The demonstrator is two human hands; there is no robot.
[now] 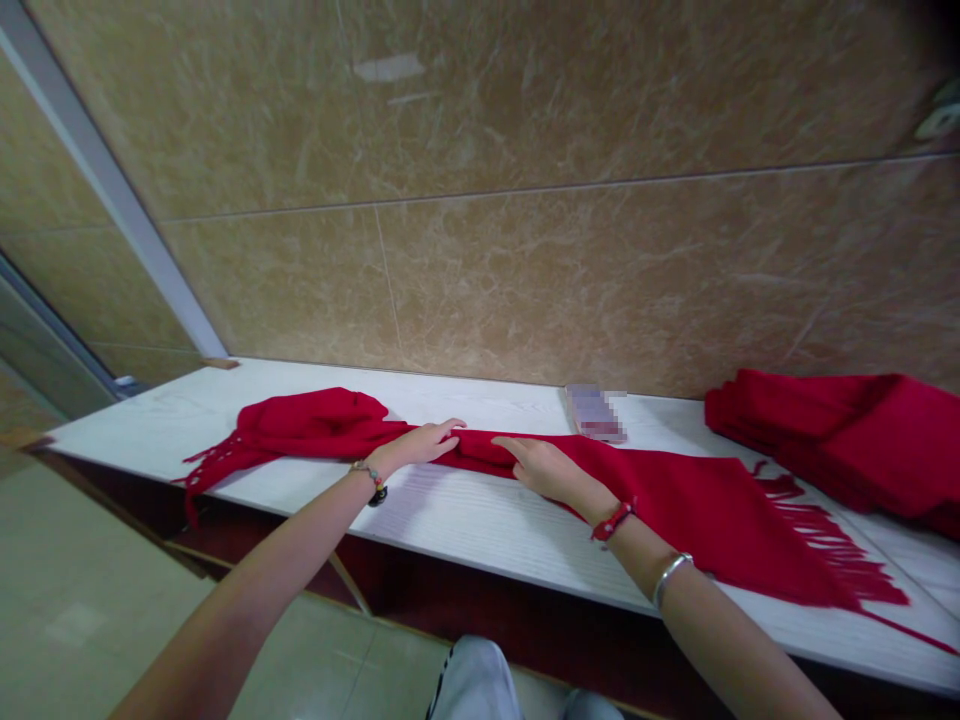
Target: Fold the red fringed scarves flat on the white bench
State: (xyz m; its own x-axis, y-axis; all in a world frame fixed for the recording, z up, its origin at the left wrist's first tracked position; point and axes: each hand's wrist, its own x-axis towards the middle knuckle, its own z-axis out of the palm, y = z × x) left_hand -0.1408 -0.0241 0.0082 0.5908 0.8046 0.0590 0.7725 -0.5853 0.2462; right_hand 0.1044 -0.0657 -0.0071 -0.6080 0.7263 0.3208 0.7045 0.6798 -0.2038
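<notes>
One red scarf is lying lengthwise on the white table, bunching at its left end, narrowing in the middle and spreading flat toward the right. Its left fringe is dangling over the front edge; its right fringe is lying on the top. The left grip is resting palm down on the narrow part, fingers reaching out; the right grip is touching the same strip nearby, a finger pointing left. Whether either is pinching cloth, I cannot tell. Beads are circling the left wrist, a red band and a silver bangle the right arm.

Behind the scarf, a pixelated pack is taking up space between the cloth's rear edge and the wall, which is closing off the table's back. A folded red stack is crowding the right end, lying just beside the fringe. A small block is sitting at the far left corner, near the foot of a pale post. Dark compartments are opening beneath the top, and a knee is showing in front of them, above a shiny floor.
</notes>
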